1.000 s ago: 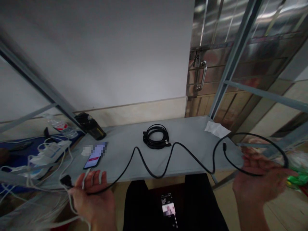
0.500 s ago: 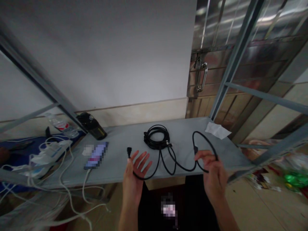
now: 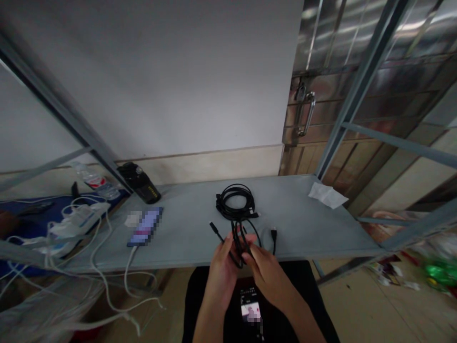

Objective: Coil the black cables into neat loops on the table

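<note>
My left hand (image 3: 222, 269) and my right hand (image 3: 264, 270) are close together at the shelf's front edge, both closed round a small loop of black cable (image 3: 240, 238). One end of it, with a slim connector (image 3: 213, 228), sticks out to the left. Another black plug (image 3: 273, 234) hangs to the right of my right hand. Just beyond my fingers, a coiled bundle of black cables (image 3: 219, 209) lies on the grey tabletop (image 3: 185, 247). Some of my fingertips are hidden behind the loop.
At left are a phone (image 3: 145, 227) with a white cord, a black bottle-like object (image 3: 143, 185), a clear plastic bottle (image 3: 98, 183) and a white power strip (image 3: 80, 221). A white paper (image 3: 327, 195) lies at right. Metal posts (image 3: 352, 105) frame the tabletop.
My hands, spread apart before with the cable stretched between them, have come together in the middle. The cable is now gathered into a small loop in them.
</note>
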Tool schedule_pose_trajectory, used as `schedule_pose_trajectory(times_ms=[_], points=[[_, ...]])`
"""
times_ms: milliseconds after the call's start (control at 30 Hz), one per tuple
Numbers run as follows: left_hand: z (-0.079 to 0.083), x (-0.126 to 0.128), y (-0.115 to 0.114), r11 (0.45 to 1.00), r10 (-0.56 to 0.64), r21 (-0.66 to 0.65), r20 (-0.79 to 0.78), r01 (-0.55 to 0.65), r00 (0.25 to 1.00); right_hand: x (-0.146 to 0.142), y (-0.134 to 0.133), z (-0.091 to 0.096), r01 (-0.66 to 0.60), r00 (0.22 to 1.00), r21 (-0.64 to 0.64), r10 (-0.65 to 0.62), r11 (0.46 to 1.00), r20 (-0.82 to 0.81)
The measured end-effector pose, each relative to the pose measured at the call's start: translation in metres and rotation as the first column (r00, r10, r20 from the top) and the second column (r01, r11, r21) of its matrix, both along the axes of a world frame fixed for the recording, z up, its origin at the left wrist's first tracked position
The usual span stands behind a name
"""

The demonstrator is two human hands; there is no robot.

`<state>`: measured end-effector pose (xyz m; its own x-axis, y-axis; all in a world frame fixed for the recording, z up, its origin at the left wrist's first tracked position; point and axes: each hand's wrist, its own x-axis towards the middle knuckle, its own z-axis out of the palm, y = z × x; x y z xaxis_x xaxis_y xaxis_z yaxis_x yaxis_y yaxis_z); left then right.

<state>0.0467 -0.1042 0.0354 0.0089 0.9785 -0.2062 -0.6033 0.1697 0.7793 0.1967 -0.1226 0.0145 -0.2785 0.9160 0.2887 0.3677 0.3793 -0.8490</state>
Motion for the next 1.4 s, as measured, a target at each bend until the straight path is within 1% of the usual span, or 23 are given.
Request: schedule_pose_trajectory(times_ms=[100, 200, 267, 333, 400, 467, 533, 633, 700, 767, 833, 900, 967, 1067, 1167, 1200, 1267, 1333, 1400], points=[[0.006, 0.001, -0.003, 1.000, 0.019, 0.001, 0.053, -0.020, 0.998, -0.001, -0.002, -0.003, -0.002, 1.000, 0.005, 0.002, 1.000, 0.016], [0.020, -0.001, -0.008, 1.000, 0.020, 0.003, 0.134, -0.020, 0.991, -0.002, -0.002, -0.004, -0.021, 0.999, -0.023, 0.022, 1.000, 0.029], [0.029, -0.005, -0.012, 1.000, 0.022, -0.002, 0.141, -0.022, 0.990, -0.003, -0.002, -0.003, -0.041, 0.999, -0.027, 0.042, 0.999, 0.026], [0.037, -0.010, -0.014, 0.999, 0.036, 0.010, 0.144, -0.038, 0.989, -0.004, -0.001, -0.001, -0.065, 0.998, 0.002, 0.065, 0.998, 0.028], [0.042, -0.015, -0.016, 0.998, 0.036, 0.037, 0.177, -0.043, 0.984, -0.006, 0.000, -0.002, -0.096, 0.994, 0.061, 0.093, 0.994, 0.057], [0.046, -0.021, -0.018, 0.999, -0.004, 0.041, 0.218, -0.005, 0.976, -0.010, 0.001, -0.006, -0.135, 0.988, 0.141, 0.122, 0.981, 0.099], [0.049, -0.027, -0.021, 0.997, -0.073, 0.012, 0.235, 0.072, 0.969, -0.015, 0.003, -0.013, -0.150, 0.984, 0.231, 0.124, 0.961, 0.125], [0.050, -0.034, -0.024, 0.980, -0.186, -0.019, 0.227, 0.196, 0.956, -0.018, 0.005, -0.023, -0.099, 0.989, 0.375, 0.051, 0.922, 0.137], [0.047, -0.035, -0.024, 0.973, -0.223, -0.024, 0.195, 0.231, 0.955, -0.015, 0.007, -0.025, -0.054, 0.991, 0.462, -0.010, 0.885, 0.135], [0.040, -0.031, -0.021, 0.979, -0.194, -0.036, 0.129, 0.200, 0.972, -0.005, 0.010, -0.024, -0.014, 0.990, 0.528, -0.063, 0.849, 0.127], [0.030, -0.021, -0.015, 0.987, -0.151, -0.044, 0.046, 0.153, 0.987, 0.012, 0.013, -0.020, 0.031, 0.984, 0.580, -0.128, 0.814, 0.126], [0.017, -0.007, -0.008, 0.988, -0.154, -0.035, -0.032, 0.153, 0.988, 0.033, 0.016, -0.017, 0.065, 0.970, 0.616, -0.195, 0.785, 0.145], [0.004, 0.010, 0.002, 0.981, -0.196, -0.017, -0.106, 0.195, 0.975, 0.057, 0.016, -0.017, 0.074, 0.954, 0.623, -0.237, 0.779, 0.183], [-0.016, 0.039, 0.023, 0.971, -0.218, 0.043, -0.259, 0.237, 0.941, 0.092, 0.013, -0.023, 0.049, 0.927, 0.587, -0.256, 0.808, 0.275], [-0.030, 0.069, 0.047, 0.955, -0.187, 0.124, -0.458, 0.271, 0.869, 0.126, 0.013, -0.033, 0.074, 0.892, 0.542, -0.299, 0.837, 0.340], [-0.033, 0.077, 0.055, 0.948, -0.170, 0.144, -0.523, 0.283, 0.835, 0.137, 0.015, -0.038, 0.101, 0.878, 0.538, -0.328, 0.837, 0.347], [-0.036, 0.087, 0.070, 0.932, -0.109, 0.195, -0.655, 0.307, 0.748, 0.159, 0.023, -0.046, 0.166, 0.847, 0.555, -0.406, 0.815, 0.343], [-0.036, 0.086, 0.083, 0.910, -0.030, 0.255, -0.745, 0.327, 0.666, 0.179, 0.037, -0.055, 0.213, 0.809, 0.569, -0.470, 0.795, 0.353], [-0.034, 0.073, 0.097, 0.880, 0.084, 0.344, -0.791, 0.327, 0.606, 0.194, 0.053, -0.062, 0.237, 0.771, 0.553, -0.501, 0.799, 0.394]])
